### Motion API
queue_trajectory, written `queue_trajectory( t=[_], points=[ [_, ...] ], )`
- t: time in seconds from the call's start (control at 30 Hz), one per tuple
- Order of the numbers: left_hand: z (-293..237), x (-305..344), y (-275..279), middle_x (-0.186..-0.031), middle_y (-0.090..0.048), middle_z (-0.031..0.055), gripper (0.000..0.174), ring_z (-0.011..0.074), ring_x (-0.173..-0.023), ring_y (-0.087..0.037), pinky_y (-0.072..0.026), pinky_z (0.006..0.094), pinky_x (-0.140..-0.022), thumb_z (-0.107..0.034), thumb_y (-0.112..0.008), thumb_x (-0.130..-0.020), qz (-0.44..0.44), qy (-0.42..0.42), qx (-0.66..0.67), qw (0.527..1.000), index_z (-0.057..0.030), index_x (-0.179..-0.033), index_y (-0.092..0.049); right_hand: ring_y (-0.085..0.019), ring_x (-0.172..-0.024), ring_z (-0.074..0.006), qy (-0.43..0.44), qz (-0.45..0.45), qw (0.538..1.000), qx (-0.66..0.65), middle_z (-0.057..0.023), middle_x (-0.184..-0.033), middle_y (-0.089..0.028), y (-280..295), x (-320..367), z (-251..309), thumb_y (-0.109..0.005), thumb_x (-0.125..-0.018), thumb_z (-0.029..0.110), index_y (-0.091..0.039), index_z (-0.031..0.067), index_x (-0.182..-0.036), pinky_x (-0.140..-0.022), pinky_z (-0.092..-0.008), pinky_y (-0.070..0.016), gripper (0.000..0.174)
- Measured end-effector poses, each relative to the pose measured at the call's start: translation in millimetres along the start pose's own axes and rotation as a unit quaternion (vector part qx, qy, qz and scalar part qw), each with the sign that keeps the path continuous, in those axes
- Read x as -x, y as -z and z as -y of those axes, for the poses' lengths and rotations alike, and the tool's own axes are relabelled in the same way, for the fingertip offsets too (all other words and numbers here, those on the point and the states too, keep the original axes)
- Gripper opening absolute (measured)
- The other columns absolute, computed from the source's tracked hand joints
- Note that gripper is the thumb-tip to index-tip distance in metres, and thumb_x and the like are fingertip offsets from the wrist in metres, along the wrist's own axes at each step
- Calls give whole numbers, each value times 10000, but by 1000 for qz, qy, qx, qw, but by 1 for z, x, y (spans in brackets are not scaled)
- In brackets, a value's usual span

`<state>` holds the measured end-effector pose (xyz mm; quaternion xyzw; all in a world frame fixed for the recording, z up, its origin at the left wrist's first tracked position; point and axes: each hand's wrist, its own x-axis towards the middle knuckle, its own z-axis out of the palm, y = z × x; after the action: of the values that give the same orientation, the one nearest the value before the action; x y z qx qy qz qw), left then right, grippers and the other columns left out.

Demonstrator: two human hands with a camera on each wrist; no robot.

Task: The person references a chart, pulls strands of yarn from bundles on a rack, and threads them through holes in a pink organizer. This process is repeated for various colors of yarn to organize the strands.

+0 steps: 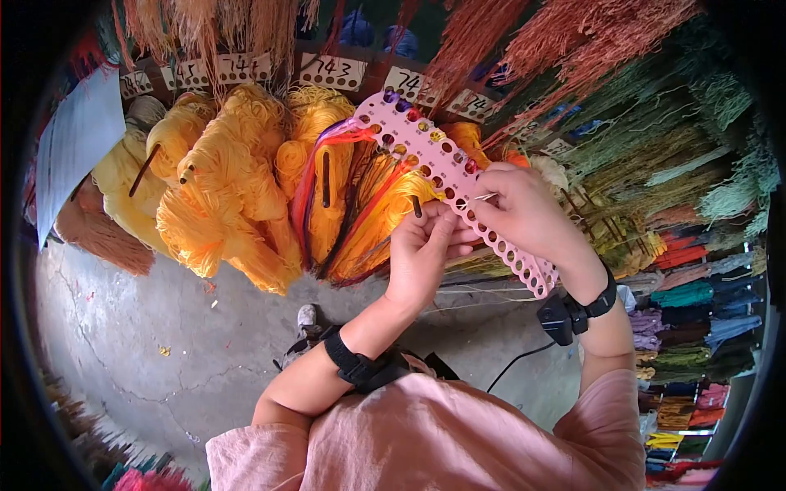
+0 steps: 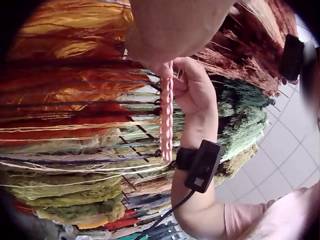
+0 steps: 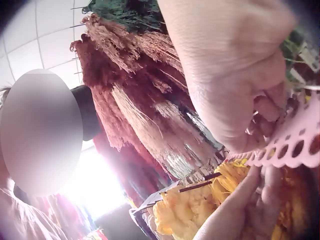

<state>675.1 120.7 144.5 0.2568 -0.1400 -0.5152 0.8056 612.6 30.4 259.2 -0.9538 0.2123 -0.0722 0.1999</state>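
A long pink card (image 1: pixel 422 147) with rows of holes slants across the head view, coloured threads tied through several holes. My left hand (image 1: pixel 422 250) is under its lower edge, thumb and fingers pinching yellow thread beside the card. Above it my right hand (image 1: pixel 520 209) holds the card's other edge, with thumb and forefinger around a small pale, thin item (image 1: pixel 486 196). In the right wrist view the right hand (image 3: pixel 240 75) is over the card (image 3: pixel 300 135), the left hand (image 3: pixel 245 205) below. The left wrist view shows the card (image 2: pixel 166 120) edge-on.
Yellow-orange skeins (image 1: pixel 233 180) hang from metal pegs behind the card, under numbered labels (image 1: pixel 332 71). Rust-red (image 1: pixel 565 41) and green yarns (image 1: pixel 688 155) hang at the upper right. A white sheet (image 1: pixel 78 151) is at the left, above a concrete floor (image 1: pixel 164 352).
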Motion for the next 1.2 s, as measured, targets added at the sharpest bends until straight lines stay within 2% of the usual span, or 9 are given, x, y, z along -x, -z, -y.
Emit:
queue_trajectory(
  t=[0.23, 0.37, 0.5, 0.63, 0.83, 1.03, 1.1, 1.13, 1.2],
  points=[
    [8, 13, 14, -806, -558, 24, 104, 87, -633, -503, -408, 211, -532, -78, -495, -833, 0, -161, -36, 986, -34, -927, -505, -469, -620, -133, 17, 17, 999, -36, -49, -705, -468, 6, 10, -19, -541, -716, 21, -506, -16, -713, -559, -249, -376, 50],
    [-18, 31, -2, -784, -550, 35, 158, 86, -577, -425, -349, 211, -492, -88, -451, -844, 91, -18, 171, 981, -52, -988, -503, -489, -647, -170, 42, 11, 998, -40, -75, -709, -484, 7, 14, -24, -547, -715, 58, -515, -6, -722, -588, -271, -390, 72],
    [-27, 21, -9, -660, -549, 42, 196, 85, -416, -372, -308, 196, -401, -136, -441, -847, 130, 67, 79, 986, -45, -1018, -466, -490, -642, -161, 73, 14, 988, -132, -64, -719, -487, 6, 18, -31, -543, -736, 81, -525, -5, -723, -593, -272, -396, 89],
    [-22, 10, -21, -594, -540, 37, 139, 78, -402, -439, -351, 184, -390, -115, -505, -827, 48, 80, -203, 975, -36, -940, -495, -485, -674, -151, 38, 54, 983, -173, -63, -799, -481, 10, 22, -32, -546, -746, 92, -507, 1, -759, -600, -269, -396, 99],
    [-26, 37, 15, -1041, -491, 45, 110, 123, -746, -562, -418, 215, -593, -154, -513, -825, -42, -39, -84, 995, -51, -796, -536, -520, -823, -287, 77, -24, 997, 10, -134, -985, -422, -6, 24, -24, -607, -664, 127, -412, 29, -1006, -684, -374, -421, 406],
    [-66, 113, 118, -673, -443, -18, 199, 107, -598, -358, -315, 234, -534, -261, -423, -852, -34, -82, 189, 978, -108, -780, -528, -522, -844, -339, 35, -91, 987, 125, -159, -1113, -384, -21, 13, -23, -600, -628, 92, -354, 48, -1112, -669, -414, -445, 545],
    [-78, 152, 158, -574, -415, -32, 215, 114, -567, -374, -331, 241, -536, -250, -433, -842, -81, -74, 182, 977, -114, -694, -509, -531, -839, -338, 76, -109, 981, 142, -151, -1080, -450, -21, 16, -32, -590, -642, 107, -316, 75, -1169, -649, -413, -454, 595],
    [-79, 172, 183, -564, -422, -29, 221, 113, -549, -378, -334, 242, -533, -240, -438, -837, -132, -71, 145, 978, -114, -668, -500, -466, -993, -329, 7, -59, 993, 106, -172, -1111, -454, -13, 18, -25, -638, -622, 92, -296, 61, -1207, -794, -375, -410, 677],
    [-83, 212, 220, -563, -461, -15, 208, 111, -528, -421, -365, 249, -524, -203, -463, -821, -266, -65, 174, 946, -102, -641, -487, -461, -1007, -332, 31, -89, 991, 96, -181, -1126, -448, -15, 23, -36, -643, -608, 66, -266, 62, -1244, -818, -364, -397, 740]
  ],
)
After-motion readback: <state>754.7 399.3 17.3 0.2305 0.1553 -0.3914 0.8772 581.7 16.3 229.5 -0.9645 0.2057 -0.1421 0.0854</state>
